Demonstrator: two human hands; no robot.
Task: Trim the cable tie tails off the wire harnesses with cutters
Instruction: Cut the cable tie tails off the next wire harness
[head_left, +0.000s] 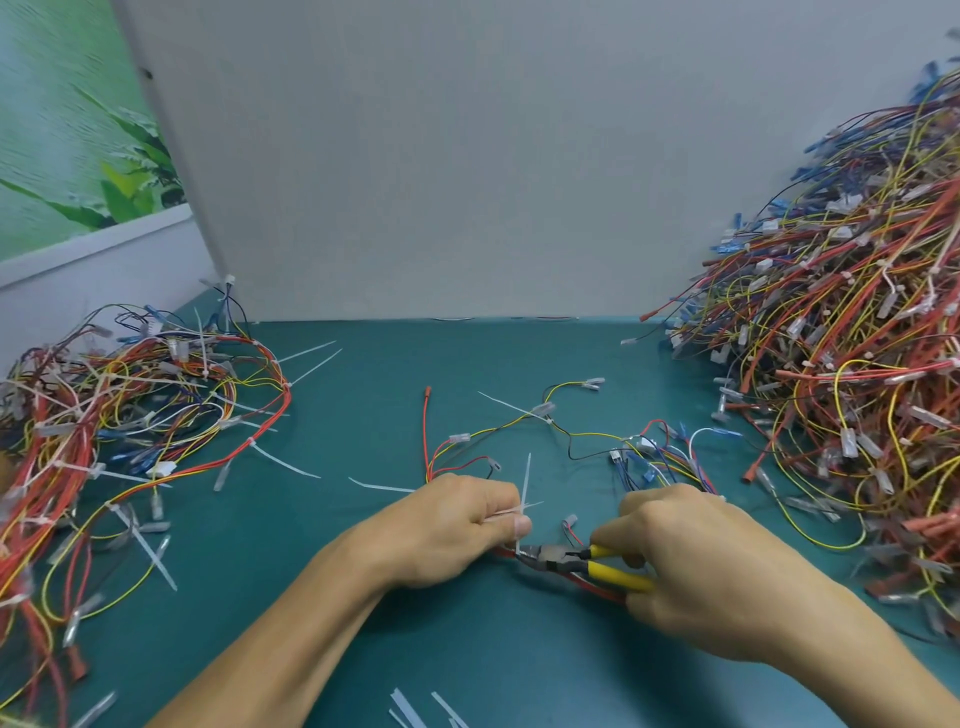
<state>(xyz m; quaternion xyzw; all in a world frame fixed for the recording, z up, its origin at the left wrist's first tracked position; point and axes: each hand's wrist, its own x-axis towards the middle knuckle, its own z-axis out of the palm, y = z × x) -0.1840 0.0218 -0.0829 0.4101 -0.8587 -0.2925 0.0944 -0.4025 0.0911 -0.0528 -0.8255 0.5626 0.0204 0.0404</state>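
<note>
The left hand (457, 525), just left of the cutters (587, 564), pinches a white cable tie tail (527, 483) between thumb and forefinger; the tail stands up above the jaws. The right hand (691, 566) curls round the yellow handles, the jaws nearly closed at the tail's base. The wire harness (602, 591) lies right under the cutters, so a low bite could nick its red insulation. No writing is readable

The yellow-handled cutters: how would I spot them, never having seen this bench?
Start at the teal table mat, then go to its near middle. The small black-headed cutters with yellow handles sit in the right hand, nose at the white cable tie pinched by the left hand. They are the only rigid tool among loose coloured wires.
</note>
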